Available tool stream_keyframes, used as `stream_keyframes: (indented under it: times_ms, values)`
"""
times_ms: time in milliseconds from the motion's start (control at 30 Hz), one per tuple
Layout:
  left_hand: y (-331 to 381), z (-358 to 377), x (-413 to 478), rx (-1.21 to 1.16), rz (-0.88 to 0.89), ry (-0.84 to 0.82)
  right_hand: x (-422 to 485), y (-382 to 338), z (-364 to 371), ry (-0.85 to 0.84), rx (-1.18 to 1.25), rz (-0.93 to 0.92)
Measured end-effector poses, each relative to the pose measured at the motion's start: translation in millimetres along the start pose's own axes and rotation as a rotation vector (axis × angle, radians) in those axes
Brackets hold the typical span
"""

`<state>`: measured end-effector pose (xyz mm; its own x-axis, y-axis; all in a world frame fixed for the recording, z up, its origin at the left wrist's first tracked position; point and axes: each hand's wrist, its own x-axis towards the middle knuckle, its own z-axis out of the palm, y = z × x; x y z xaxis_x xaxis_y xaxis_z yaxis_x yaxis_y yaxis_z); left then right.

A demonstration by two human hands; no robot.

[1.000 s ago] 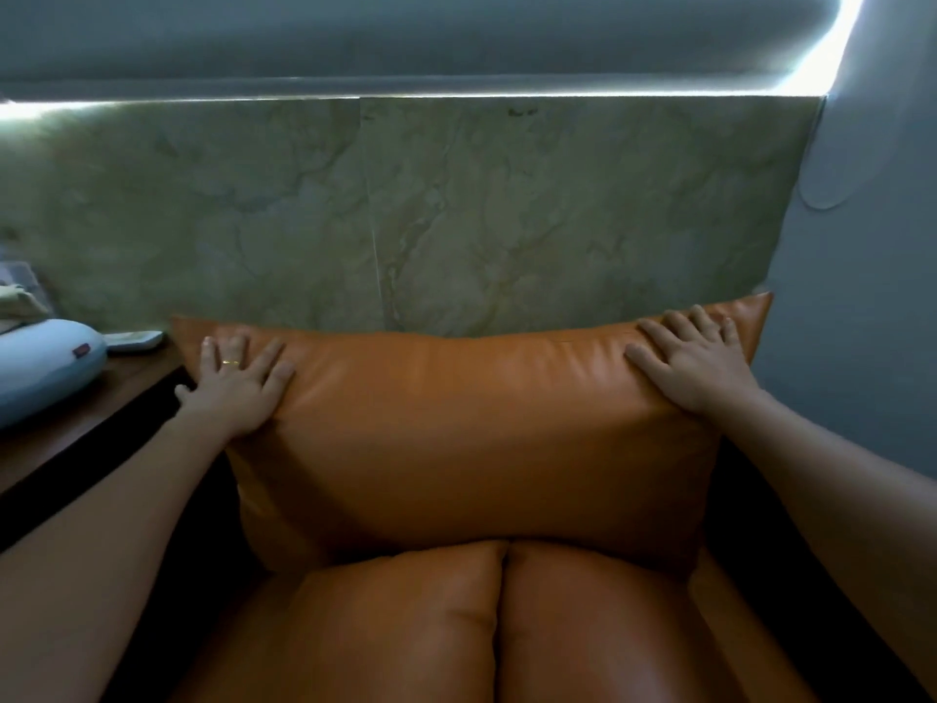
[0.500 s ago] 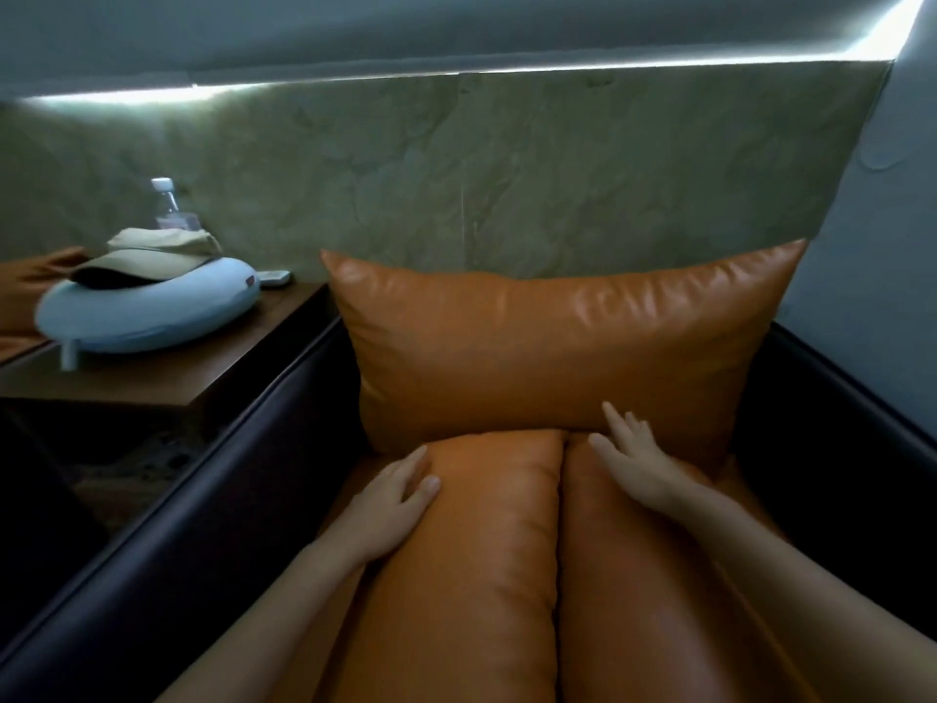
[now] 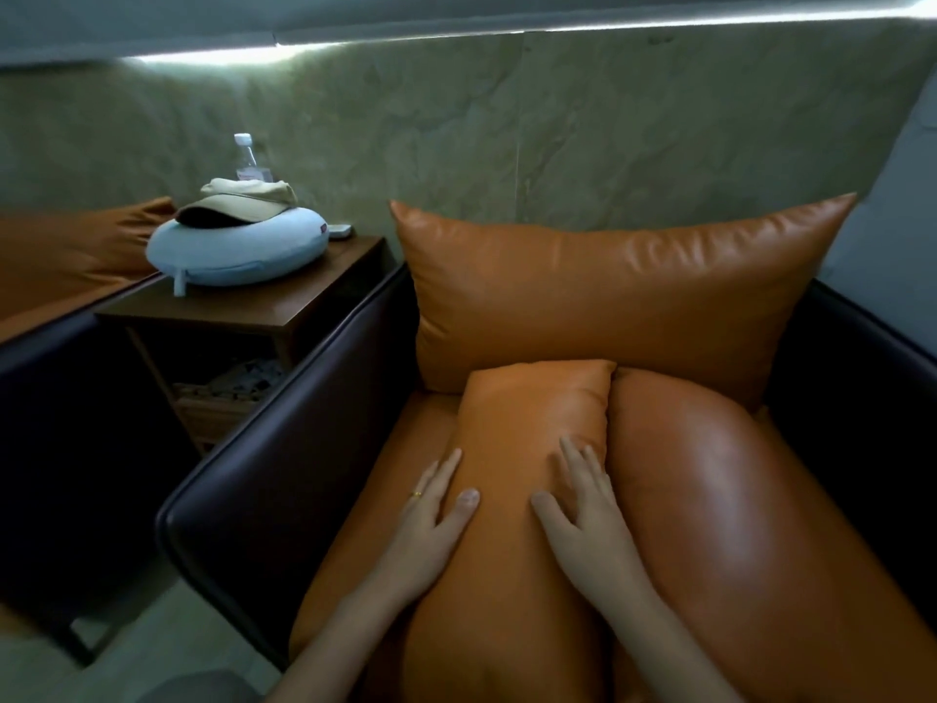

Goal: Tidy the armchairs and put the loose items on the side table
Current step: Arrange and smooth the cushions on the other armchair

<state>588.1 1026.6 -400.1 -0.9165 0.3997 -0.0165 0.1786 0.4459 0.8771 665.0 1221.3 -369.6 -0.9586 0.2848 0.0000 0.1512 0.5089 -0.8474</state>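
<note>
- Your left hand lies flat, fingers spread, on the left flank of the left seat cushion; grip is open-palmed, pinching nothing.
- Your right hand lies flat on the same cushion's right side, fingers spread, just beside the seam with the right seat cushion.
- Left seat cushion: long axis runs from you toward the back cushion, far end touching it.
- Back cushion stands upright ahead of both hands, long axis left-right.
- Armchair has a dark shell; its arm is just left of your left hand.
- Side surface is far left, beyond that arm: neck pillow on it, cap on the pillow, bottle behind, small remote beside.
</note>
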Motion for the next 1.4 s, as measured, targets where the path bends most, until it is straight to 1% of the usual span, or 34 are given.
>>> stream_keyframes:
  times_ms: [133,267,333,433,500,567,600,700,733,800,867,900,933,1000,1033,1133,1233,1300,1400]
  values:
    - [-10,0,-11,-0.226,-0.087,0.006,-13,3,8,0.054,-0.001,0.095]
    - [-15,-2,-14,-0.318,-0.124,0.001,-15,-1,10,-0.019,0.018,0.100]
    - [-15,-8,-15,-0.349,-0.131,0.006,-15,-5,11,-0.076,0.012,0.074]
    - [-19,-22,-14,-0.362,-0.190,0.025,-14,-16,11,-0.140,0.014,-0.038]
    - [-21,-31,-15,-0.316,-0.201,0.083,-12,-24,11,-0.164,0.096,-0.085]
    - [-18,-40,-20,-0.284,-0.108,0.166,-8,-26,18,-0.153,0.186,-0.104]
    - [-13,-43,-26,-0.259,-0.033,0.169,-6,-27,23,-0.135,0.207,-0.111]
    - [4,-46,-54,-0.107,0.153,0.041,0,-31,36,-0.069,0.365,-0.098]
    - [5,-44,-63,-0.064,0.195,0.037,3,-35,39,-0.064,0.447,-0.089]
    - [2,-44,-76,-0.040,0.212,0.103,8,-46,45,-0.092,0.562,-0.117]
    - [-1,-50,-85,-0.115,0.178,0.197,16,-55,51,-0.125,0.619,-0.162]
    - [-3,-56,-88,-0.159,0.165,0.241,20,-58,54,-0.128,0.607,-0.171]
    - [-4,-62,-91,-0.198,0.155,0.269,24,-60,57,-0.121,0.534,-0.181]
    - [-4,-71,-98,-0.226,0.152,0.276,30,-56,66,-0.122,0.304,-0.197]
    - [-4,-75,-101,-0.209,0.146,0.269,31,-53,70,-0.121,0.246,-0.190]
    - [-6,-80,-109,-0.157,0.128,0.246,27,-41,80,-0.136,0.279,-0.166]
    - [-11,-80,-117,-0.145,0.132,0.273,23,-34,81,-0.248,0.303,-0.147]
    - [-14,-79,-125,-0.195,0.126,0.357,22,-32,84,-0.319,0.292,-0.159]
    - [-22,-85,-138,-0.283,0.134,0.558,24,-33,97,-0.387,0.257,-0.260]
